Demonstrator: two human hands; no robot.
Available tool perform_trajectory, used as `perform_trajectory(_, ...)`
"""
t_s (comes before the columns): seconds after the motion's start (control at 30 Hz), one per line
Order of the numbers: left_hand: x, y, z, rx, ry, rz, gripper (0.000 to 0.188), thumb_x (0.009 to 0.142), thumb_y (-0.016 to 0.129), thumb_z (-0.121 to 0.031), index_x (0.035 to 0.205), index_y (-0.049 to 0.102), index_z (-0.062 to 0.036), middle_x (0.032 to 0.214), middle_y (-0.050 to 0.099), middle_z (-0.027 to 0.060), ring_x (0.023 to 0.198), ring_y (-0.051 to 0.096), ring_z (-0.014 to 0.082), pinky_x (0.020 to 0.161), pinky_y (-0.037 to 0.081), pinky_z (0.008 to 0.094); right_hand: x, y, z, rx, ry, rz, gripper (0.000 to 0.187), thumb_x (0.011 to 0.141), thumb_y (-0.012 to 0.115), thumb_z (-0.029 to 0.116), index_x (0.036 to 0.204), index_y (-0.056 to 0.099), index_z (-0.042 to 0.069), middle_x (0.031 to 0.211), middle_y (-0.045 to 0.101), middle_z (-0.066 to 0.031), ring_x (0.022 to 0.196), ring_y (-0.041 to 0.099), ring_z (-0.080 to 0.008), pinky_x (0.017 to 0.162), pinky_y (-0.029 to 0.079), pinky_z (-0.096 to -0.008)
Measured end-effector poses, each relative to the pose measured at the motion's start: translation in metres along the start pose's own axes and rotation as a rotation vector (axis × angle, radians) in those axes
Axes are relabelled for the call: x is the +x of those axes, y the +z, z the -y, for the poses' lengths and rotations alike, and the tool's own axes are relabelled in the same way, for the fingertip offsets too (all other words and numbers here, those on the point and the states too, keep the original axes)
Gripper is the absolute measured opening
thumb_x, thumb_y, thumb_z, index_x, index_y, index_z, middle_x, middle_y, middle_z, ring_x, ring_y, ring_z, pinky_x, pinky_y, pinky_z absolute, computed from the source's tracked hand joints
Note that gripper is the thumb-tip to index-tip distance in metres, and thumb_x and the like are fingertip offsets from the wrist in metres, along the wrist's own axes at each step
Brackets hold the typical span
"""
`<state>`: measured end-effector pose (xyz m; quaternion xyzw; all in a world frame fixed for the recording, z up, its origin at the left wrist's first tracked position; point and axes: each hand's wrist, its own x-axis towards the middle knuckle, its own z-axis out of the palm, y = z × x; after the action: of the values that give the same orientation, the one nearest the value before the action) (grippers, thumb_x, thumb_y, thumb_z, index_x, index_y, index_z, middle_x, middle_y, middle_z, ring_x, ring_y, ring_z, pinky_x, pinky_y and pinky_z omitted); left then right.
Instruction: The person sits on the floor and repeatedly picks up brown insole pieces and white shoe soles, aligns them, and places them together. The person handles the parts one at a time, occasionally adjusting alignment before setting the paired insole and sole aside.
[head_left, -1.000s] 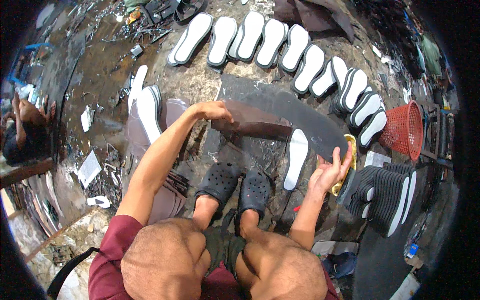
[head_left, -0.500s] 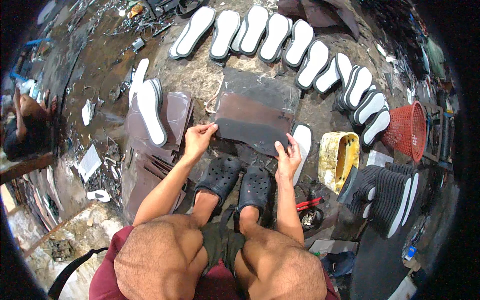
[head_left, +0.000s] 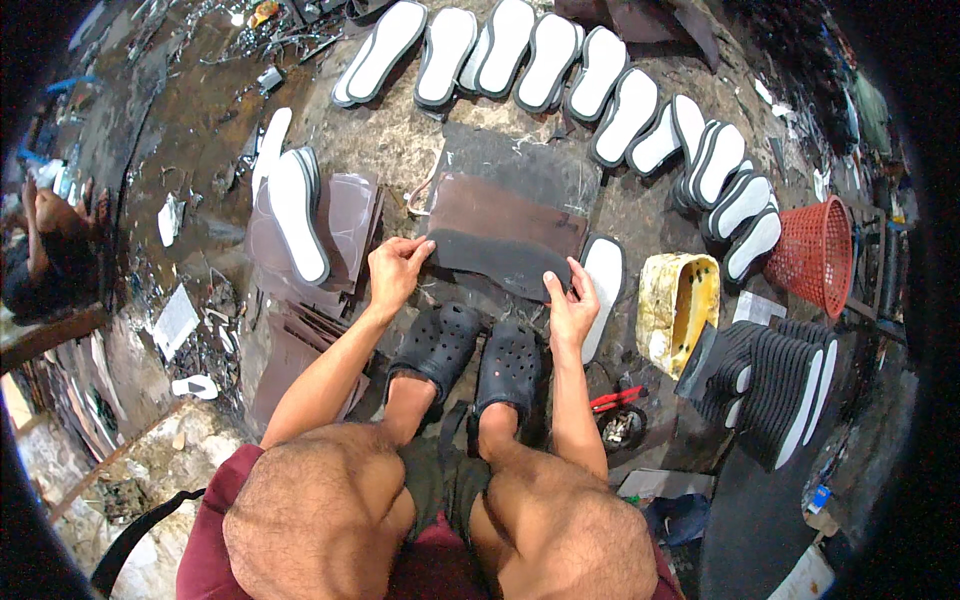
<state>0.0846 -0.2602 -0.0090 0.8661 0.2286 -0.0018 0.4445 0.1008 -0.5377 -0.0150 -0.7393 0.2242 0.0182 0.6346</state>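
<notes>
In front of my feet lies a dark board (head_left: pixel 515 155) with a brown sheet (head_left: pixel 510 215) on it. Along the brown sheet's near side is a black sole-shaped sheet (head_left: pixel 490 262) with a wavy near edge. Thumb and finger of my left hand (head_left: pixel 395 275) pinch its left end. At the right end, my right hand (head_left: pixel 572 310) holds the edge between thumb and forefinger, its other fingers curled loosely. Close by on the right is a white sole with a dark rim (head_left: pixel 603 290), partly behind that hand.
White soles (head_left: pixel 547 62) form an arc at the far side, ending near a red basket (head_left: pixel 815 255). Left are brown sheets (head_left: pixel 350 215) under a sole stack (head_left: pixel 297 215). A yellow container (head_left: pixel 655 310), red-handled tool (head_left: pixel 617 399) and stacked dark soles (head_left: pixel 780 390) stand right.
The whole view has shifted slightly. My right thumb and forefinger have moved a little on the black sheet's right end; my left hand keeps its pinch.
</notes>
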Motion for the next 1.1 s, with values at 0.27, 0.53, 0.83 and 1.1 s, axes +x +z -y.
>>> perform_trajectory(0.27,-0.001,0.001,-0.019,0.293,0.366,-0.031,0.034,0.082,0.074,-0.014,0.116,0.070,-0.0092,0.119,0.068,0.0120,0.101,0.067,0.0289,0.083,0.054,0.0378,0.010,-0.010,0.008,-0.273,-0.029,-0.003,0.048,0.074,0.087,0.015,0.118,0.072,0.005,0.106,0.071,-0.0121,0.088,0.066,-0.0203,0.079,0.054,-0.0344)
perform_trajectory(0.53,0.017,0.028,-0.016,0.189,0.946,0.393,0.033,0.074,0.076,-0.012,0.107,0.071,-0.0119,0.141,0.054,0.0138,0.128,0.050,0.0339,0.105,0.041,0.0484,-0.002,0.002,0.036,-0.859,-0.385,-0.181,0.051,0.069,0.088,0.021,0.116,0.070,0.009,0.097,0.068,-0.0116,0.086,0.063,-0.0242,0.083,0.052,-0.0368)
perform_trajectory(0.83,0.043,-0.006,-0.060,-0.095,0.668,0.665,0.034,0.078,0.076,-0.013,0.111,0.073,-0.0091,0.130,0.063,0.0141,0.117,0.059,0.0310,0.103,0.044,0.0425,0.009,-0.065,0.043,-0.065,-0.222,-0.113,0.039,0.092,0.063,0.007,0.130,0.060,0.003,0.108,0.068,-0.0074,0.094,0.062,-0.0149,0.083,0.050,-0.0301)
perform_trajectory(1.1,0.038,-0.058,-0.080,-0.730,-0.283,1.036,0.044,0.096,0.063,-0.034,0.120,0.068,0.0026,0.113,0.071,0.0077,0.103,0.064,0.0163,0.094,0.048,0.0277,0.011,-0.031,0.187,0.086,-0.221,0.480,0.039,0.089,0.074,0.013,0.123,0.066,-0.005,0.112,0.072,-0.0109,0.102,0.066,-0.0177,0.095,0.049,-0.0301)
